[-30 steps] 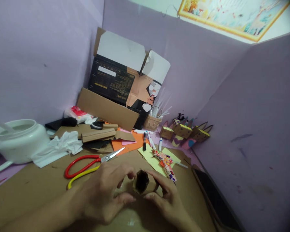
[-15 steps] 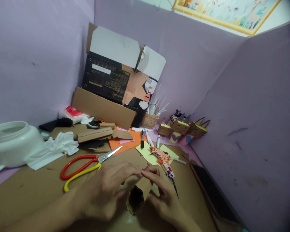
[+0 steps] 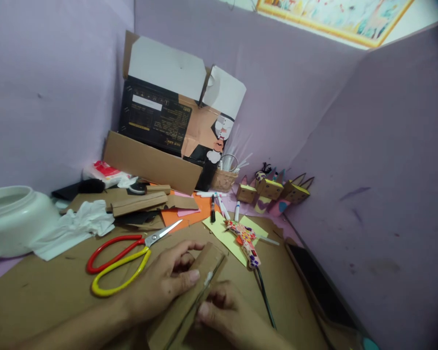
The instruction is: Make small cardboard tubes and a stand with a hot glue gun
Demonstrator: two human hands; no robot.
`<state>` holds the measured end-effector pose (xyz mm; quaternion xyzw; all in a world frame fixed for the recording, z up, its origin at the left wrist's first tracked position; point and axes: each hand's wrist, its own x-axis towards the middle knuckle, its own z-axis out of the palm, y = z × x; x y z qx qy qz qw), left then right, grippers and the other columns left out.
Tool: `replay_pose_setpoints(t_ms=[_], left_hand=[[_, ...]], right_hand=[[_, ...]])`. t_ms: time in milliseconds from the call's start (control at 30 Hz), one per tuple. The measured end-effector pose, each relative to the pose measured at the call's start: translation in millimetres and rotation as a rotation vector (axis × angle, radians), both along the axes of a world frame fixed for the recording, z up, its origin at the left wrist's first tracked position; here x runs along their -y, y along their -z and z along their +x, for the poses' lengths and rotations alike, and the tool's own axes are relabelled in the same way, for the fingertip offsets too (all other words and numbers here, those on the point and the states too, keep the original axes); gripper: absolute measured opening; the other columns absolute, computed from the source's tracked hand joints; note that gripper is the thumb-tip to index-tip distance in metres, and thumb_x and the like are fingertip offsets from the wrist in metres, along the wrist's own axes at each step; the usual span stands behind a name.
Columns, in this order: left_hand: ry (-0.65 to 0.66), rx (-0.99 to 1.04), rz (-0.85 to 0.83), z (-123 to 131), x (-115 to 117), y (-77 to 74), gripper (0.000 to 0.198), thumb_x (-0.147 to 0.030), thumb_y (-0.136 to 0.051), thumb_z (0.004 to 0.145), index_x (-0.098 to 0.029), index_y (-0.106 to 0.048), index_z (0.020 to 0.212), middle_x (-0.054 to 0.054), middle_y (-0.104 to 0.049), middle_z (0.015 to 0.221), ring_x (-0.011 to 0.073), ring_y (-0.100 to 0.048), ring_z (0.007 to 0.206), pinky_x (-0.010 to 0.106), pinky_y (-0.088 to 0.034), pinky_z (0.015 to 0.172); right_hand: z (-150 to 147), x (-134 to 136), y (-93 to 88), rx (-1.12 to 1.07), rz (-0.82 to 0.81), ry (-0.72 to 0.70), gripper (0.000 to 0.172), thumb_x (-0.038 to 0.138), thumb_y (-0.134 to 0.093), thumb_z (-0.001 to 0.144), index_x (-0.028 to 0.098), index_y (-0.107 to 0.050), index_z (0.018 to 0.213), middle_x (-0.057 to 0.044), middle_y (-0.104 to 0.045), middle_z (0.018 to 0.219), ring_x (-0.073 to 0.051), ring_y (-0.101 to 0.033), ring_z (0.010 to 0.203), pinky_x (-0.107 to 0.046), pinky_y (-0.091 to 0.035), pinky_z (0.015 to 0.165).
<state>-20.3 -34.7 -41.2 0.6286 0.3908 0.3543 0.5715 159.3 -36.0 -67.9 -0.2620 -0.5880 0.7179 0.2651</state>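
A folded cardboard tube [image 3: 193,294] lies slantwise between my hands, its long seam facing up with a whitish blob of glue on it. My left hand [image 3: 168,277] grips the tube's left side, thumb on top. On the right side, the bent fingers of my right hand [image 3: 226,311] press at the seam. Left of my hands rest scissors [image 3: 146,245] with one red and one yellow handle, blades slightly apart. A flower-patterned glue gun [image 3: 245,239] lies beyond my right hand on pale yellow paper [image 3: 219,232].
Cardboard strips [image 3: 140,203], crumpled tissue [image 3: 83,221] and a white pot [image 3: 16,218] are at the left. An opened printed box [image 3: 160,116] leans on the wall. Markers [image 3: 237,211], cardboard animal figures [image 3: 270,189] and a dark phone-like slab [image 3: 321,282] lie rightward.
The tube has been turned from showing its open end to showing its long glued seam. My hands have shifted from its far end to either side. The view has moved slightly.
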Motion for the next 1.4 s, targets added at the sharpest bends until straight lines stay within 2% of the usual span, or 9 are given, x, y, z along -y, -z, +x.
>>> replay_pose_setpoints(t_ms=[100,200,333,533,733,833,1000,1200,1400], left_hand=[[-0.013,0.025,-0.07,3,1,3.5,0.052,-0.036,-0.052,0.08,-0.019,-0.033,0.126,0.006,-0.063,0.098,0.023,-0.058,0.097,0.036,-0.044,0.084],[-0.031,0.005,-0.04,5,4,2.2,0.057,-0.032,-0.051,0.08,-0.021,-0.027,0.131,0.007,-0.061,0.105,0.021,-0.06,0.093,0.035,-0.044,0.084],[0.021,-0.026,0.015,6,7,3.5,0.062,-0.029,-0.05,0.081,-0.027,-0.021,0.136,0.008,-0.058,0.112,0.0189,-0.06,0.088,0.035,-0.047,0.081],[0.049,-0.079,0.034,7,12,13.3,0.054,-0.028,-0.052,0.08,-0.027,-0.033,0.13,0.005,-0.06,0.102,0.0208,-0.057,0.095,0.032,-0.047,0.079],[0.132,-0.162,-0.058,8,11,0.7,0.016,-0.029,-0.051,0.079,-0.019,-0.05,0.091,-0.002,-0.056,0.076,0.0142,-0.054,0.072,0.023,-0.044,0.063],[0.178,-0.241,-0.056,8,8,-3.4,0.019,-0.036,-0.049,0.079,-0.017,-0.049,0.077,-0.003,-0.052,0.068,0.0119,-0.049,0.062,0.021,-0.039,0.056],[0.224,-0.324,0.042,7,6,-0.9,0.025,-0.036,-0.045,0.08,-0.015,-0.055,0.071,0.0,-0.056,0.073,0.0144,-0.05,0.071,0.024,-0.041,0.067],[0.399,-0.238,-0.257,6,11,-1.4,0.029,-0.043,-0.051,0.076,-0.015,-0.06,0.073,0.001,-0.055,0.074,0.0139,-0.051,0.063,0.022,-0.045,0.053],[0.331,-0.245,-0.407,6,13,-1.3,0.027,-0.041,-0.056,0.069,-0.015,-0.052,0.062,-0.003,-0.046,0.058,0.0107,-0.047,0.049,0.024,-0.045,0.05]], right_hand=[[14,-13,-3.0,0.15,0.105,0.252,0.033,0.043,-0.071,0.066,0.012,-0.062,0.062,-0.001,-0.059,0.058,-0.01,-0.053,0.053,-0.021,-0.041,0.053],[30,-26,-6.5,0.115,0.19,0.484,0.032,0.039,-0.072,0.065,0.016,-0.06,0.084,0.002,-0.056,0.06,-0.009,-0.05,0.051,-0.019,-0.041,0.048],[36,-31,-7.1,0.028,0.159,0.362,0.036,0.038,-0.069,0.069,0.018,-0.058,0.097,0.004,-0.053,0.057,-0.007,-0.048,0.046,-0.018,-0.044,0.042],[29,-26,-9.8,-0.099,0.15,0.27,0.02,0.03,-0.07,0.069,0.019,-0.064,0.084,-0.002,-0.05,0.093,-0.007,-0.055,0.06,-0.017,-0.051,0.043],[27,-21,-14.6,-0.044,0.021,0.144,0.022,0.031,-0.073,0.066,0.016,-0.066,0.08,-0.001,-0.051,0.09,-0.008,-0.057,0.06,-0.02,-0.054,0.047],[25,-21,-9.0,-0.031,-0.078,0.065,0.029,0.03,-0.077,0.061,0.016,-0.064,0.083,0.001,-0.056,0.078,-0.007,-0.056,0.058,-0.019,-0.053,0.048],[22,-18,5.4,-0.013,-0.335,-0.097,0.034,0.027,-0.082,0.049,0.014,-0.057,0.067,0.007,-0.057,0.053,-0.008,-0.06,0.046,-0.018,-0.053,0.047],[21,-15,5.6,0.077,-0.22,-0.153,0.027,0.029,-0.08,0.049,0.013,-0.064,0.063,0.005,-0.06,0.057,-0.006,-0.058,0.047,-0.015,-0.049,0.047],[18,-13,3.2,0.075,-0.281,-0.15,0.027,0.029,-0.081,0.047,0.013,-0.064,0.06,0.005,-0.06,0.055,-0.006,-0.059,0.046,-0.015,-0.049,0.047]])
